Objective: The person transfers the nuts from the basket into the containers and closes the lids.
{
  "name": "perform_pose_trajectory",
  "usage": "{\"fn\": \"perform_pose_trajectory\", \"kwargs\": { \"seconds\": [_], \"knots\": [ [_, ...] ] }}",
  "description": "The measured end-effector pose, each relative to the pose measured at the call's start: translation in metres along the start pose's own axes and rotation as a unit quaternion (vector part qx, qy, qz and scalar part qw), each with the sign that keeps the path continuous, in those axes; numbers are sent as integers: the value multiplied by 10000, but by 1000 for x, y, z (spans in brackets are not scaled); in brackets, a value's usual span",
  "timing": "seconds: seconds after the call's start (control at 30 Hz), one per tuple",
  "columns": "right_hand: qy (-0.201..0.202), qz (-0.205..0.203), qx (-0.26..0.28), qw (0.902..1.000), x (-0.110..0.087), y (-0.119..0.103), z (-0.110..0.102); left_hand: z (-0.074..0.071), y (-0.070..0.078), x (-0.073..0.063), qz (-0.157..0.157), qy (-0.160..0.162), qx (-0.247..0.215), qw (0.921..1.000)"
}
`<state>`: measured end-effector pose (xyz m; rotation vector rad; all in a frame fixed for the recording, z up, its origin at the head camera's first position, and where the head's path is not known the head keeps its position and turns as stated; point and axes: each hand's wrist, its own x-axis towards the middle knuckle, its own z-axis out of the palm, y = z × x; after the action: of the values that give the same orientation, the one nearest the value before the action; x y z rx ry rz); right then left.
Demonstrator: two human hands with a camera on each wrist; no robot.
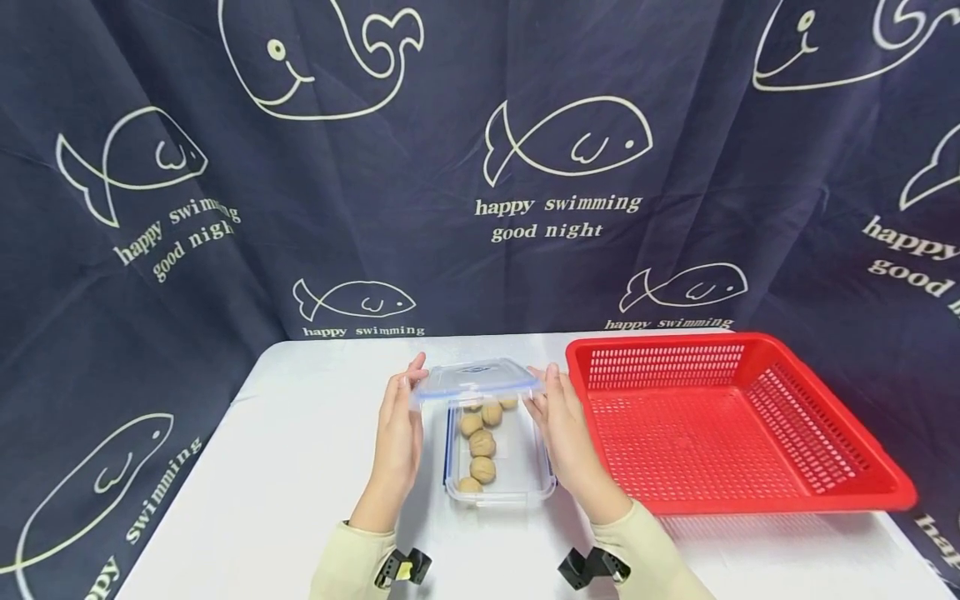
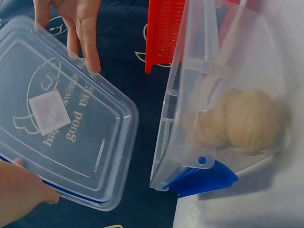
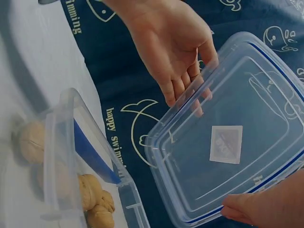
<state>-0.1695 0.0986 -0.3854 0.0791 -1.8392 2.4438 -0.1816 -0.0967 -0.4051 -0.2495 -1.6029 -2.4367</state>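
A clear plastic lid (image 1: 478,379) with a blue seal is held up over the far end of a clear food container (image 1: 517,467). My left hand (image 1: 399,429) grips the lid's left edge, and my right hand (image 1: 564,429) grips its right edge. Both wrist views show the lid (image 2: 85,137) apart from the container, tilted, with a small white square label (image 3: 226,144) on it. Several walnuts (image 1: 482,443) lie in the container, mostly along its left side; the lid covers the farthest ones in the head view. A blue side latch (image 2: 202,178) hangs unfastened.
To the right stands a large red plastic basket (image 1: 675,433) with perforated walls, close by my right hand. Everything rests on a white table (image 1: 300,467). Behind it hangs a dark blue curtain (image 1: 450,208) printed with fish and whales.
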Motion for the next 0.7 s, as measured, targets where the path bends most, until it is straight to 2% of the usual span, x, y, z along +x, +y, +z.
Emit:
{"fn": "perform_pose_trajectory", "kwargs": {
  "seconds": [0.2,0.33,0.43,0.53,0.7],
  "knots": [
    [-3,405,-119,9991,-10,1,-5,-5,-3,-2,-252,-143,286,9992],
    [-105,456,-731,9962,-18,8,-8,-11,-9,-4,-423,-490,757,9950],
    [-153,309,-1230,9918,-22,17,-10,-16,-16,-6,-632,-800,1208,9874],
    [-115,90,-1870,9823,-24,27,-14,-18,-22,-6,-874,-1052,1633,9770],
    [49,-337,-2990,9536,-26,45,-19,-19,-32,-1,-1166,-1311,2197,9597]
  ]
}}
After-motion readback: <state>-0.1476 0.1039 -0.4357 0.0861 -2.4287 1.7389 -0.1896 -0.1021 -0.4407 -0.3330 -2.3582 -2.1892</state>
